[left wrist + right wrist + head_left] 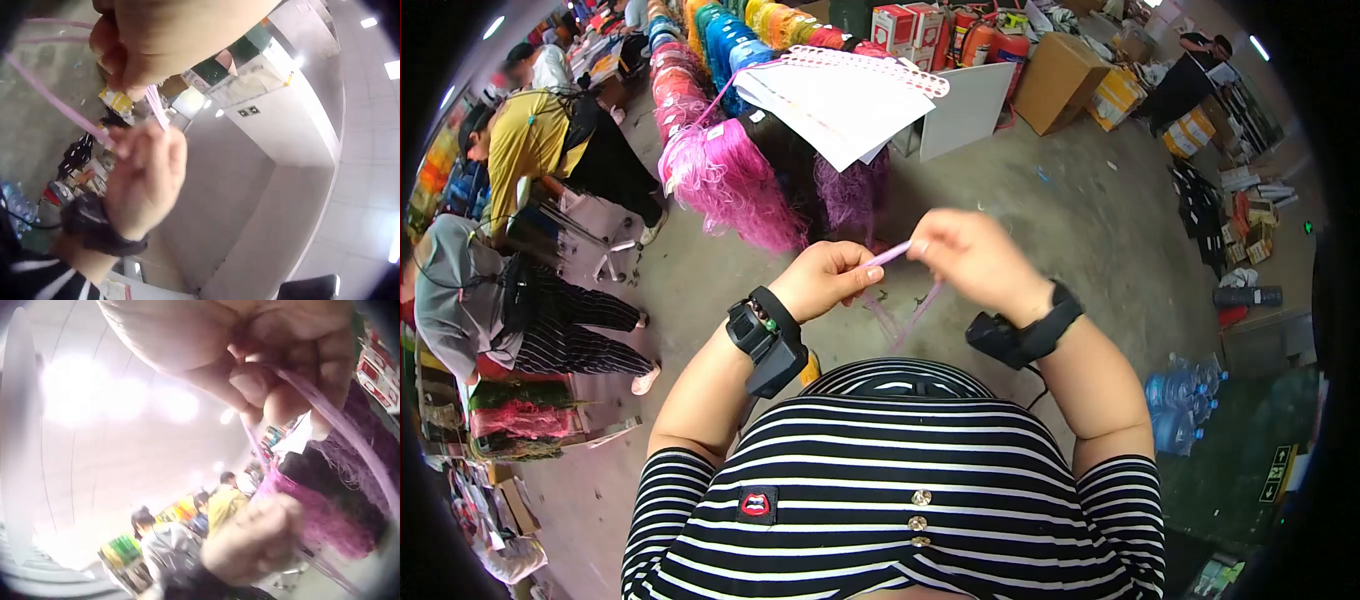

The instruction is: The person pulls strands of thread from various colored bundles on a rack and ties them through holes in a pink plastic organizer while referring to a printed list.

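stretching a lilac strand between two pinching hands

the lilac strand (888,254) runs as a short, straight length from the left hand (828,277) to the right hand (980,258), slanting up toward the right. the left hand pinches it between thumb and curled fingers; the right hand, a little blurred, pinches the other end with bent fingertips. looser lengths of it droop below the hands in a narrow loop, toward the striped top (890,450).

beyond the hands, pink yarn (725,185) and purple yarn (848,195) hang from the near end of a long row of coloured skeins, with white sheets (830,105) lying across the top. a pale panel (967,110) leans close by, and a cardboard box (1060,82) stands farther right.

the striped top bounds the space on the near side, the hanging yarn on the far side. grey floor (1090,230) stretches to the right as far as the water bottles (1185,400). at left, well apart from the hands, a person in yellow (535,130) bends forward.
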Demonstrator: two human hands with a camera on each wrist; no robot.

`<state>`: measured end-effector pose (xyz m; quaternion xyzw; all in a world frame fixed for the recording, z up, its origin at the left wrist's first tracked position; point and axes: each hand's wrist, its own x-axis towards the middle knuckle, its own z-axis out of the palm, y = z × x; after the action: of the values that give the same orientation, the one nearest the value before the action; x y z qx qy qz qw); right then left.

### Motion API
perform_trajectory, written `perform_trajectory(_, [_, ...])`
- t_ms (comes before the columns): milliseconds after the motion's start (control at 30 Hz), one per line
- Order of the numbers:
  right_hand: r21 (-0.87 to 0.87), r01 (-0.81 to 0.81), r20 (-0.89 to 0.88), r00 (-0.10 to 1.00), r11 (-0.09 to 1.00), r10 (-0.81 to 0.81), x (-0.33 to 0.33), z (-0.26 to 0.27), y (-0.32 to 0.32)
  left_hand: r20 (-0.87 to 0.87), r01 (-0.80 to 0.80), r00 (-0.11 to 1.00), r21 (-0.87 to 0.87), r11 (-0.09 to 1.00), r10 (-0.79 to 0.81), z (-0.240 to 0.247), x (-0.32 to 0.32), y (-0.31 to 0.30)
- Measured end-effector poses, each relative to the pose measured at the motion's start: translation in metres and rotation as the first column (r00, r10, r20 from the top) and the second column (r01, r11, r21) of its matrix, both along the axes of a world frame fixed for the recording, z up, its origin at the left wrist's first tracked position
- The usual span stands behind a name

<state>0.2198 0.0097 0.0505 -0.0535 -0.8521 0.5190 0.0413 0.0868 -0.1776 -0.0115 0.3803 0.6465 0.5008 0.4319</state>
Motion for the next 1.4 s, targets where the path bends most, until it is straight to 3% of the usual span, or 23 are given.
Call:
perform_trajectory(33, [-0.255, 0.047, 0.017, 0.999, 0.966, -0.044, 0.003, 0.007, 0.009, 0.015, 0.0, 1.0, 0.003, 1.0, 0.0, -0.015, -0.003, 0.001])
perform_trajectory(100, [-0.504, 0.111, -0.052, 0.986, 0.856, -0.159, 0.011, 0.029, 0.031, 0.042, -0.003, 0.999, 0.008, 1.0, 0.003, -0.052, -0.01, 0.003])
perform_trajectory(167, [-0.643, 0.09, -0.113, 0.971, 0.761, -0.211, 0.023, 0.054, 0.047, 0.008, -0.034, 0.999, -0.046, 0.998, 0.034, -0.083, -0.01, 0.002])
perform_trajectory(267, [-0.726, 0.005, -0.244, 0.933, 0.687, -0.264, 0.036, 0.08, 0.064, 0.039, -0.08, 0.996, -0.076, 0.994, 0.084, -0.135, -0.014, 0.0])
perform_trajectory(433, [-0.817, -0.257, -0.393, 0.903, 0.516, -0.173, 0.052, 0.115, 0.077, 0.075, -0.138, 0.985, -0.201, 0.97, 0.155, -0.164, -0.018, 0.003])
perform_trajectory(633, [-0.837, -0.397, -0.489, 0.851, 0.377, -0.19, 0.068, 0.144, 0.094, 0.131, -0.213, 0.961, -0.218, 0.952, 0.245, -0.192, -0.028, 0.016])
perform_trajectory(733, [-0.802, -0.458, -0.567, 0.786, 0.385, -0.245, 0.081, 0.157, 0.111, 0.196, -0.229, 0.936, -0.296, 0.927, 0.294, -0.204, -0.037, 0.018])
perform_trajectory(833, [-0.797, -0.468, -0.597, 0.71, 0.382, -0.374, 0.094, 0.165, 0.128, 0.013, -0.343, 0.93, -0.318, 0.884, 0.366, -0.201, -0.033, 0.012])
perform_trajectory(900, [-0.771, -0.446, -0.602, 0.743, 0.455, -0.292, 0.089, 0.155, 0.123, -0.091, -0.347, 0.933, -0.47, 0.812, 0.347, -0.213, -0.044, 0.01])
perform_trajectory(933, [-0.754, -0.437, -0.602, 0.759, 0.49, -0.25, 0.084, 0.147, 0.118, -0.23, -0.332, 0.94, -0.433, 0.838, 0.253, -0.22, -0.05, 0.011])
perform_trajectory(967, [-0.729, -0.244, -0.51, 0.817, 0.64, -0.27, 0.08, 0.134, 0.111, -0.368, -0.309, 0.916, -0.399, 0.863, 0.159, -0.228, -0.056, 0.014])
perform_trajectory(1000, [-0.625, -0.179, -0.43, 0.891, 0.76, -0.144, 0.067, 0.116, 0.111, -0.278, -0.253, 0.946, -0.307, 0.917, 0.168, -0.195, -0.047, 0.022])
perform_trajectory(1067, [-0.531, 0.022, -0.229, 0.959, 0.847, -0.168, 0.046, 0.076, 0.077, -0.101, -0.167, 0.983, -0.12, 0.979, 0.155, -0.097, -0.017, 0.043])
perform_trajectory(1133, [-0.476, 0.053, 0.021, 0.999, 0.878, -0.049, 0.036, 0.052, 0.057, 0.105, -0.121, 0.988, 0.086, 0.989, 0.112, -0.032, 0.007, 0.059])
perform_trajectory(1167, [-0.468, 0.002, 0.006, 1.0, 0.884, 0.0, 0.031, 0.04, 0.049, 0.219, -0.119, 0.973, 0.203, 0.972, 0.073, -0.011, 0.017, 0.063])
perform_trajectory(1200, [-0.446, -0.035, 0.0, 0.999, 0.894, 0.039, 0.029, 0.033, 0.045, 0.293, -0.083, 0.956, 0.236, 0.968, 0.011, 0.003, 0.023, 0.068])
perform_trajectory(1267, [-0.24, 0.021, -0.016, 1.0, 0.97, -0.025, 0.026, 0.019, 0.044, 0.426, -0.019, 0.897, 0.307, 0.952, -0.119, 0.019, 0.028, 0.074])
perform_trajectory(1300, [-0.132, 0.064, -0.006, 0.998, 0.989, -0.065, 0.027, 0.016, 0.046, 0.433, -0.02, 0.898, 0.222, 0.975, -0.08, 0.02, 0.029, 0.073])
perform_trajectory(1367, [0.072, 0.112, -0.097, 0.99, 0.991, -0.105, 0.028, 0.016, 0.047, 0.268, 0.002, 0.962, 0.188, 0.982, -0.053, 0.019, 0.028, 0.072])
perform_trajectory(1400, [-0.002, 0.122, -0.042, 0.992, 0.993, -0.122, 0.03, 0.019, 0.048, 0.311, -0.088, 0.95, 0.17, 0.981, 0.031, 0.019, 0.03, 0.069])
